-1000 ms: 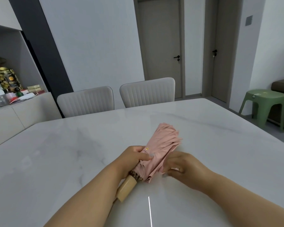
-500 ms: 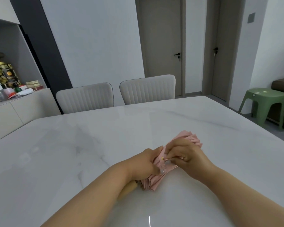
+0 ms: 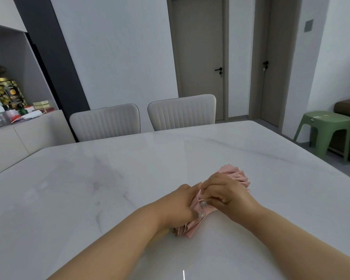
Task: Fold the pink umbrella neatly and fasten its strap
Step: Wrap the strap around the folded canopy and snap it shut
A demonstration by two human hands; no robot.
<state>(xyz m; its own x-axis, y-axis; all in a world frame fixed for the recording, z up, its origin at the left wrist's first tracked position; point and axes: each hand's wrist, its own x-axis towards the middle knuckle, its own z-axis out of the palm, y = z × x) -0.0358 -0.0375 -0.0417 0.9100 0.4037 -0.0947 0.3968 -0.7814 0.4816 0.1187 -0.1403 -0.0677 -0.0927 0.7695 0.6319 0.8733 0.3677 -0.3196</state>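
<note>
Left hand (image 3: 178, 205) clamps the pink umbrella (image 3: 235, 175) against the table (image 3: 89, 188) to keep its folds tight, while right hand (image 3: 223, 194) seemingly pinches the strap (image 3: 202, 199) across for fastening.

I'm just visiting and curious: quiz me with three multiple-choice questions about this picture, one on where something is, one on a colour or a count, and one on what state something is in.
1. Where is the pink umbrella?
A. on the white table
B. on the green stool
C. on a chair seat

2. How many pale chairs stand at the table's far edge?
A. one
B. two
C. four

3. What are the two hands doing?
A. resting flat on the table, apart
B. both gripping the folded umbrella
C. holding an open umbrella overhead

Answers:
1 A: the umbrella lies on the white table, while the green stool stands off to the right with no umbrella on it.
2 B: one chair and a second chair stand side by side.
3 B: the left hand and the right hand curl round the bundled fabric.
</note>
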